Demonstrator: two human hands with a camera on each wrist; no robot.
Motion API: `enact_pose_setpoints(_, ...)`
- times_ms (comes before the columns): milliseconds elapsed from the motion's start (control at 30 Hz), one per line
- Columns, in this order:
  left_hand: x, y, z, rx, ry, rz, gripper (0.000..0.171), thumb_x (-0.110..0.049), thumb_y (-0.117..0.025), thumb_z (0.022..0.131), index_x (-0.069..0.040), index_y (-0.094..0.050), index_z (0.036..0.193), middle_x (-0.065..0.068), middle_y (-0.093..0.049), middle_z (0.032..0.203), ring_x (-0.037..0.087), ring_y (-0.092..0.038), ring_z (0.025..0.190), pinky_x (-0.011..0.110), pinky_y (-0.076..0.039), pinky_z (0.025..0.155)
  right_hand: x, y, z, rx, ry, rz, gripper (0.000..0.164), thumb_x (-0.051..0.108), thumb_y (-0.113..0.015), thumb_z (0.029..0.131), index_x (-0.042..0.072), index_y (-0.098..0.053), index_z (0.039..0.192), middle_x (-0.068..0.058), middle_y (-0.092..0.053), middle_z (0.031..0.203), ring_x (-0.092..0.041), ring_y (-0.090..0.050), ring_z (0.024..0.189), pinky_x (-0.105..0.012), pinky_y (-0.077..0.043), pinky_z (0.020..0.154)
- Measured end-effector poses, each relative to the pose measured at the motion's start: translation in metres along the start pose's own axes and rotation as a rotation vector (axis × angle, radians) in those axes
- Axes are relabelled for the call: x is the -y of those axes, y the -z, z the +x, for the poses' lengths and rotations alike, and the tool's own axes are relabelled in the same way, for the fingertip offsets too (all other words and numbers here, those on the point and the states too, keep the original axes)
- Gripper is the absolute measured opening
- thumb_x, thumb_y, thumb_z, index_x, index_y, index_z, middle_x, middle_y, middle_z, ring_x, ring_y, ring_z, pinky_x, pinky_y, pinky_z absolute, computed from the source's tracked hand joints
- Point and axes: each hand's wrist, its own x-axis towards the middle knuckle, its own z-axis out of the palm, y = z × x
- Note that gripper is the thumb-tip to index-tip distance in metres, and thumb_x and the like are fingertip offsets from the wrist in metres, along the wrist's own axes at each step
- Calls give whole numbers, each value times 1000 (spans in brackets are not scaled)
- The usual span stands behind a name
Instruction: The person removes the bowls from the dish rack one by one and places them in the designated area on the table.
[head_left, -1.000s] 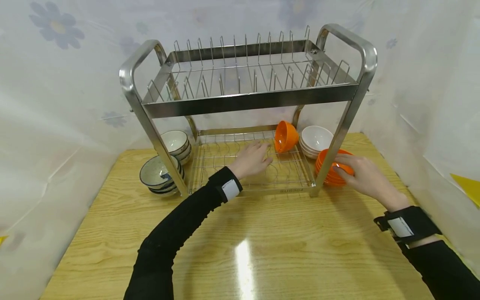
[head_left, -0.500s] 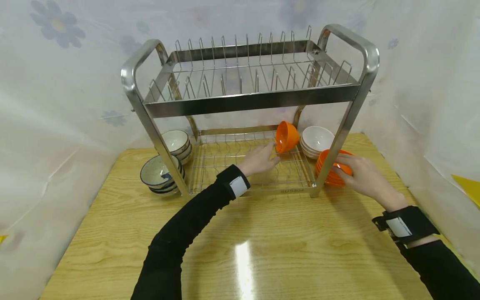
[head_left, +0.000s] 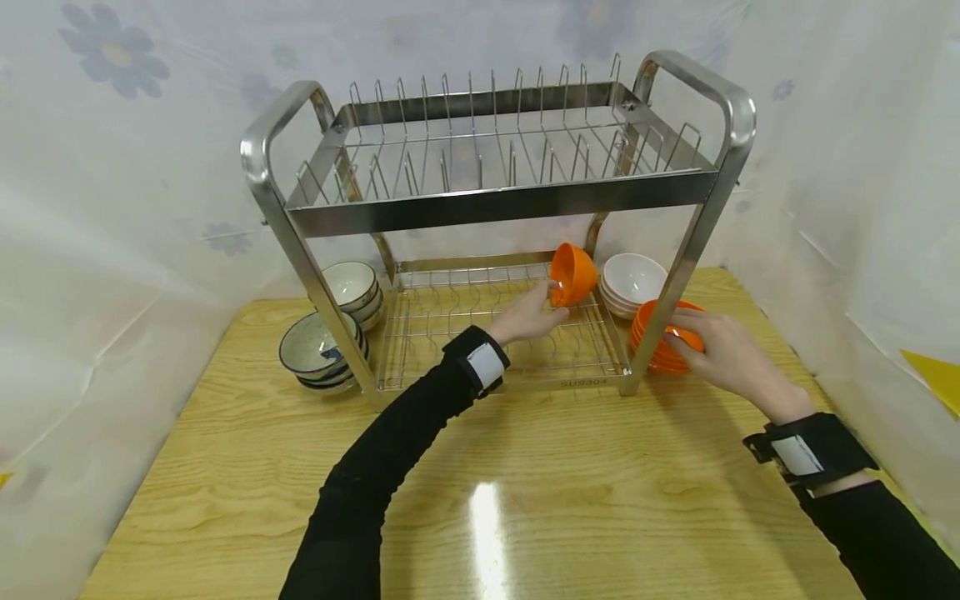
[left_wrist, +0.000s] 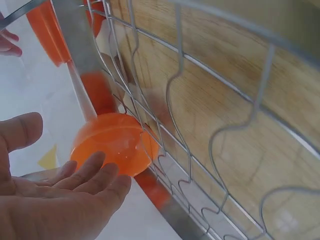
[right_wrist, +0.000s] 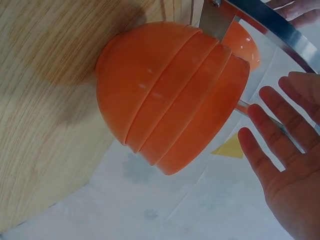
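Observation:
A single orange bowl point(head_left: 574, 273) leans tilted on the rack's lower wire shelf, its mouth turned left. My left hand point(head_left: 527, 317) reaches to its near left side; in the left wrist view, straight fingers overlap the bowl point(left_wrist: 112, 142) while the thumb stands away. Whether they touch it I cannot tell. Beyond the rack's right front post, my right hand point(head_left: 731, 358) is over a stack of orange bowls point(head_left: 660, 360). The right wrist view has several nested bowls point(right_wrist: 160, 90), and the right hand's extended fingers point(right_wrist: 272, 142) are beside the rims, apart from them.
A two-tier steel dish rack point(head_left: 502, 200) stands on the wooden table point(head_left: 450, 500), its upper tier lined with upright wire prongs. White bowls point(head_left: 633, 277) are stacked behind the right post. Patterned bowls form two stacks, a front one point(head_left: 309, 343) and a back one point(head_left: 349, 283), at left.
My left hand has moved right across the lower shelf, up to the tilted orange bowl. The right hand stays nearly where it was, and the bowls have not visibly moved.

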Motion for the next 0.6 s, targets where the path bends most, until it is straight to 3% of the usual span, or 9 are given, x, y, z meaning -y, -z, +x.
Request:
enact_pose_setpoints(133,-1,-3,4,-5,35,-128,60,-23,-53,105,1,-29,154,24,-39,158,37,-41,146,50,-37,120,0,0,0,-5,7,-4,31,-1,-73,86,-2,-72,116,-25,-74,109,-7,-47,56,-32,-47,59)
enact_pose_setpoints(233,-1,-6,8,-12,64,-246,60,-21,-53,105,2,-28,154,23,-36,160,37,-37,148,49,-35,122,1,0,0,-6,7,3,31,-1,-73,86,-3,-71,116,-25,-74,110,-18,-62,66,-49,-57,71)
enact_pose_setpoints(333,-2,-8,12,-23,86,-341,60,-19,-53,104,2,-27,154,23,-34,161,36,-34,150,49,-34,123,2,1,0,-2,0,19,31,-2,-73,86,-4,-71,117,-26,-74,110,-31,-70,78,-60,-57,80)
enact_pose_setpoints(433,-3,-10,16,-41,115,-418,59,-19,-54,104,1,-29,154,21,-34,161,33,-33,151,47,-34,123,2,1,-1,-4,-2,19,31,-2,-73,86,-5,-71,117,-26,-74,110,-33,-71,80,-61,-56,81)
enact_pose_setpoints(600,-3,-15,27,-76,163,-534,56,-17,-54,104,1,-33,153,19,-37,160,32,-37,149,46,-35,123,1,1,-1,0,2,1,32,0,-73,87,-3,-70,118,-24,-74,110,-16,-57,64,-51,-58,72)
